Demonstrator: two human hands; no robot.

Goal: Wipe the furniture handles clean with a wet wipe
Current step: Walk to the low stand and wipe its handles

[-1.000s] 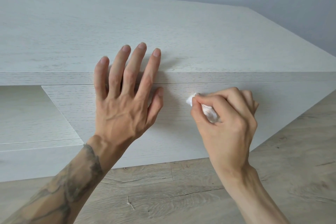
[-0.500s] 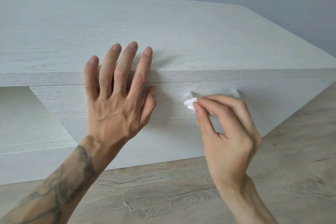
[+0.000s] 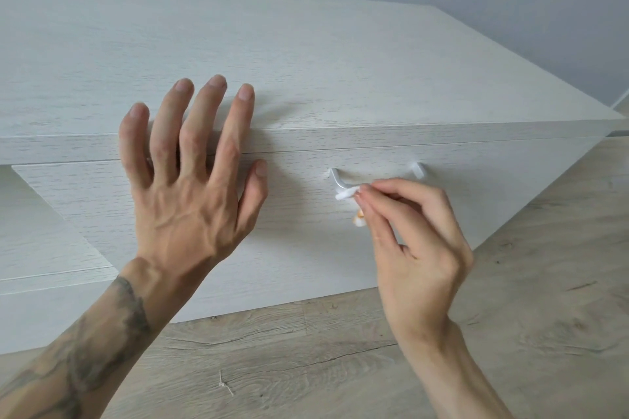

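Head view: left hand [image 3: 183, 214] is flat and spread, with straight fingers lying over the front edge of the cabinet top [image 3: 340, 61] and the palm over the drawer front [image 3: 299, 248]. It holds nothing, and contact is unclear. Right hand [image 3: 418, 248] pinches a small bunched wet wipe [image 3: 346, 194] between thumb and fingertips. The wipe sits against the left end of the drawer handle [image 3: 336, 179], whose right post is exposed. Wood floor [image 3: 306, 367] below.

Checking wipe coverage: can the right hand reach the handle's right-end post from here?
Probably yes. The right hand pinches the wet wipe at the left end of the handle; the right-end post shows bare just beyond its fingers, nothing between. The left hand sits clear.
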